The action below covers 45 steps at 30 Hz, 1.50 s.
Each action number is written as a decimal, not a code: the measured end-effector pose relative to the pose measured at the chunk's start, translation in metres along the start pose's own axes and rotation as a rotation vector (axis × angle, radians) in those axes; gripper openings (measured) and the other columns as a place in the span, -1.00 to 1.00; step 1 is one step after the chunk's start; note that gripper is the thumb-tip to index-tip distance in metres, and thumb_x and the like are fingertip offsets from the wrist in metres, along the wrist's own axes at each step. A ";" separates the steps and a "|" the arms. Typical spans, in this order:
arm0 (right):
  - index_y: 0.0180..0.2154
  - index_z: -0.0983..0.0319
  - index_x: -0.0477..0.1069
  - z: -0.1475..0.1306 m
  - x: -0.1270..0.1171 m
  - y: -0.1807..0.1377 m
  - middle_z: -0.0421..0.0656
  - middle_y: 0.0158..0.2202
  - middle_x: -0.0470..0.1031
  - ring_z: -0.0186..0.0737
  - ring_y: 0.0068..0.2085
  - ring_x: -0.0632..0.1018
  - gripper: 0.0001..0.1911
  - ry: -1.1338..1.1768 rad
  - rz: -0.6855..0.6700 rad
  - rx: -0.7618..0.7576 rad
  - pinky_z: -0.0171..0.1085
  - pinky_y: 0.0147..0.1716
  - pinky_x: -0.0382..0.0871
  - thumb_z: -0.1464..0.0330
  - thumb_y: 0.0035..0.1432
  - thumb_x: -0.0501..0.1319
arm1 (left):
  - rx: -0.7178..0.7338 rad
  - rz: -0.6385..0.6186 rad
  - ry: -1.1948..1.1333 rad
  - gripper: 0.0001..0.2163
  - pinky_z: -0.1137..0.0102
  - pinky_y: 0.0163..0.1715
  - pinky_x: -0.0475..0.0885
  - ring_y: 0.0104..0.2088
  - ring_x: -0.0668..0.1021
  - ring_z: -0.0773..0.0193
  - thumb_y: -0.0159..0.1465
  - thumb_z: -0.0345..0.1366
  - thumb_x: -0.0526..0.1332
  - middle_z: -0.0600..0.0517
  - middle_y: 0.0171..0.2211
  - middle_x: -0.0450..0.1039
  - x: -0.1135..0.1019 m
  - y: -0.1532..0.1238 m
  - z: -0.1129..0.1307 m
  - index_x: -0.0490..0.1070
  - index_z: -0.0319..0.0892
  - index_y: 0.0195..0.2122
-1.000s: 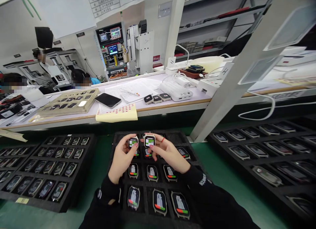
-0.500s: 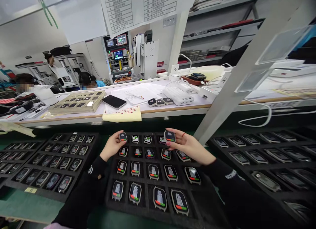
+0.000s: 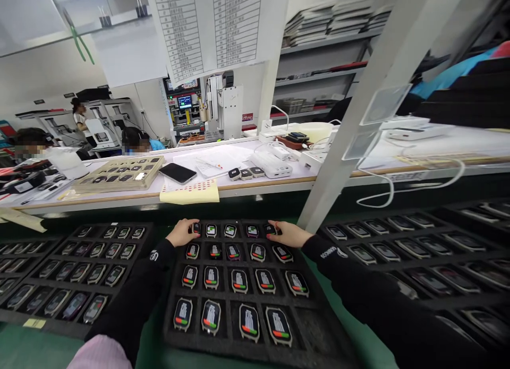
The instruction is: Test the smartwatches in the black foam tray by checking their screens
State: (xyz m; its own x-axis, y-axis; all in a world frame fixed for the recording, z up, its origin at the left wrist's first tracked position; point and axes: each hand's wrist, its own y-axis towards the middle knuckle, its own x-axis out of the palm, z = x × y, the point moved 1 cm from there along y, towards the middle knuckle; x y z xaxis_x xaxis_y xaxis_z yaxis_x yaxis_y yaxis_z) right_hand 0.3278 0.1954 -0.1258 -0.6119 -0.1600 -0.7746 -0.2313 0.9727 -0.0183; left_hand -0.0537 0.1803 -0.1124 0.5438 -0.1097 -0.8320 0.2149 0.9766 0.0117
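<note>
A black foam tray (image 3: pixel 311 326) in front of me holds rows of smartwatch bodies with lit screens. My left hand (image 3: pixel 181 233) rests at the tray's far left corner, its fingers closed on a dark-screened watch body (image 3: pixel 196 228) sitting at the corner pocket. My right hand (image 3: pixel 289 234) lies at the far right corner, fingers closed on another dark-screened watch body (image 3: pixel 270 230) at that pocket. Between the hands, three lit watch bodies (image 3: pixel 230 230) sit in the far row. Both arms wear black sleeves.
More black trays of watch bodies lie to the left (image 3: pixel 75 268) and right (image 3: pixel 418 247). A white slanted post (image 3: pixel 350 125) rises by the right hand. The raised bench (image 3: pixel 239 186) behind carries a beige tray, a phone, papers, chargers. People sit at far left.
Both hands, which held watch bodies together over the tray's middle, spread apart and went down to the tray's far corners with them. The camera tilted up and back.
</note>
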 end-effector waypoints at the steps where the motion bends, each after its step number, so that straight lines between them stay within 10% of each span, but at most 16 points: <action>1: -0.14 0.33 0.58 0.000 -0.001 0.000 0.00 -0.28 0.56 0.09 -0.21 0.57 -0.70 -0.027 0.008 -0.003 -0.21 -0.20 0.46 0.43 0.02 0.39 | 0.010 -0.015 0.041 -0.70 0.06 -0.02 0.42 -0.04 0.49 0.11 0.30 -0.21 0.23 -0.09 -0.01 0.41 -0.003 0.001 -0.001 0.38 -0.21 0.02; 23: -0.16 0.26 0.59 -0.096 0.030 -0.026 -0.13 -0.27 0.54 -0.18 -0.43 0.49 -0.75 0.053 0.040 -0.328 -0.28 -0.33 0.35 0.43 0.22 0.15 | 0.108 -0.205 0.450 -0.69 0.03 0.02 0.40 0.03 0.46 0.06 0.31 -0.18 0.22 -0.12 0.07 0.36 0.011 0.042 0.058 0.38 -0.21 0.03; 32: -0.11 0.30 0.56 -0.097 0.035 -0.036 -0.24 -0.60 0.37 -0.23 -0.55 0.43 -0.78 0.333 -0.009 -0.253 -0.35 -0.57 0.26 0.40 0.27 0.20 | 0.124 -0.021 -0.110 -0.62 0.16 0.03 0.33 -0.08 0.46 0.03 -0.08 -0.16 0.48 -0.17 -0.13 0.46 0.009 0.025 0.046 0.52 -0.25 -0.28; 39: 0.09 0.30 0.32 -0.112 0.048 -0.050 0.01 -0.14 0.48 -0.12 -0.23 0.54 -0.41 0.755 -0.153 -0.243 -0.28 -0.46 0.56 -0.02 0.27 0.19 | 0.168 -0.140 -0.788 -0.35 0.27 -0.16 0.39 -0.23 0.51 0.14 0.02 0.22 0.30 -0.17 -0.22 0.52 0.012 -0.026 0.093 0.50 -0.30 -0.12; 45: 0.02 0.26 0.35 -0.142 0.035 -0.080 -0.06 -0.23 0.48 -0.16 -0.26 0.52 -0.40 1.146 -0.184 -0.353 -0.30 -0.40 0.55 -0.05 0.19 0.32 | 0.190 -0.182 -1.153 -0.41 0.35 -0.20 0.38 -0.27 0.47 0.21 0.00 0.20 0.34 -0.11 -0.27 0.49 0.000 -0.067 0.128 0.53 -0.24 -0.18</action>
State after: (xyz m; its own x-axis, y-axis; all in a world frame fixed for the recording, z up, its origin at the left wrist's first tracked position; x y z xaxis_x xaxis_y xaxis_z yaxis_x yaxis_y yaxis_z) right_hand 0.2169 0.0882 -0.0618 -0.8214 -0.5206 0.2329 -0.4692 0.8490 0.2429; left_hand 0.0359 0.0910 -0.0422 0.8825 -0.4418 0.1613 0.4293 0.8967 0.1077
